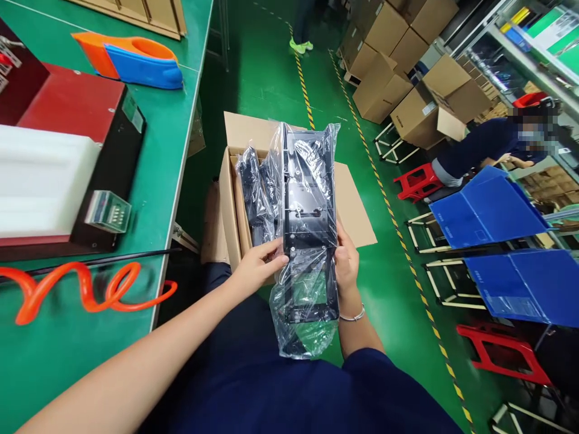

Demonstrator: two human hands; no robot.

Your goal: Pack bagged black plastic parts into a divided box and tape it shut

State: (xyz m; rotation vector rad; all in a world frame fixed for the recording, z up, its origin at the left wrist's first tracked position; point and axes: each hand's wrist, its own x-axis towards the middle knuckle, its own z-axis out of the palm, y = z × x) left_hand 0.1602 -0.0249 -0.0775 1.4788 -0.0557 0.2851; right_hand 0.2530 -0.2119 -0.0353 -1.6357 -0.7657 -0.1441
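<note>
Open carton (pixel 231 211) sits around 11 o'clock, just past the clear bag (pixel 289 340), which is probably slippery. Inside that's the black frame (pixel 312 226), held up between both hands. I'd guess it's stiff but lightish, kinda snappable at the crossbars, so grab the long side rails (pixel 286 205). Left hand (pixel 260 265) pinches one at 8 o'clock, right hand (pixel 347 262) curls against the other at 4, fingertips partly hidden.

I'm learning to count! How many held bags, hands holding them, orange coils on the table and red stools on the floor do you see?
Held bag: 1
Holding hands: 2
Orange coil: 1
Red stools: 2
Total: 6
</note>
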